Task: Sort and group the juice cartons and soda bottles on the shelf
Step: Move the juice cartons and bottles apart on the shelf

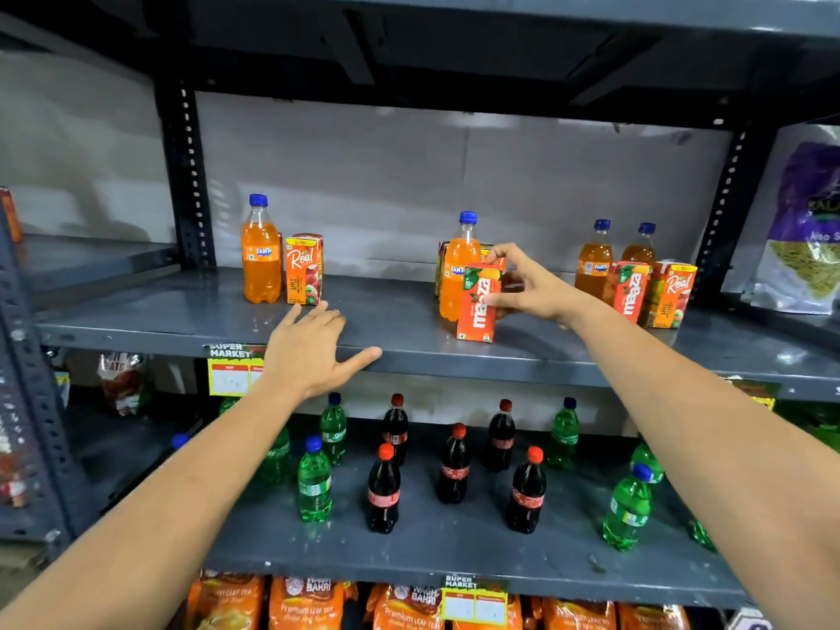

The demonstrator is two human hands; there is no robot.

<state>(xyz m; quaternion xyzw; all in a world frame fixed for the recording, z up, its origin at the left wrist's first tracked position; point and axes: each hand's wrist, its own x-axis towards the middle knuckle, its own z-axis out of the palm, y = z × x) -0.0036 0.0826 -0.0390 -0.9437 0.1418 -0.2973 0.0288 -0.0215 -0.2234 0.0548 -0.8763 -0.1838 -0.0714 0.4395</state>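
Observation:
On the grey shelf, my right hand grips a red Maaza juice carton that stands upright in front of an orange Fanta bottle. My left hand rests open and flat on the shelf's front edge, just below an orange Real apple carton and a Fanta bottle at the left. At the right stand two darker Fanta bottles, another Maaza carton and a Real carton. More cartons sit partly hidden behind the middle Fanta bottle.
The shelf below holds several green Sprite bottles and dark cola bottles. Orange tea packets line the bottom. Black slotted uprights flank the bay. A purple snack bag stands at the far right.

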